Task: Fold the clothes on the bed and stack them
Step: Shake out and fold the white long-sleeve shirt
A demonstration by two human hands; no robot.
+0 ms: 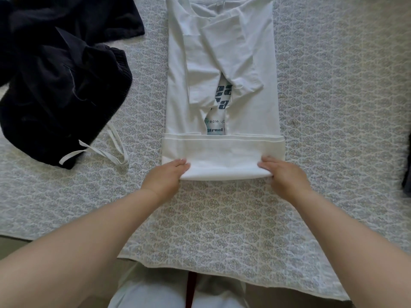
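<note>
— Nearest the lens, what do you see?
— Pale trousers (155,294) on the person's legs, at the foot of the frame, then two bare forearms reaching out over the patterned bedspread (211,223).
— And the hands?
— Left hand (165,175) and right hand (281,174) each pinch a near corner of the white shirt (222,63), fingers on top and curled over the fold, thumbs hidden beneath.
— Where does the shirt lie?
— Flat in the middle of the bed, sides and sleeves folded inward so it forms a long strip. Its bottom hem (222,157) is turned up into a band just short of the blue lettering (221,101) showing between the sleeves.
— Any containers?
— None I can make out.
— Room around it?
— Bare bedspread lies on both sides and between the shirt and the near edge of the cover (178,266).
— Anything else?
— Heaped dark clothes (57,81) with a white drawstring (104,152) sit to the left, apart from the shirt. Another dark item (407,165) pokes in at the right edge; too little shows to say what.
</note>
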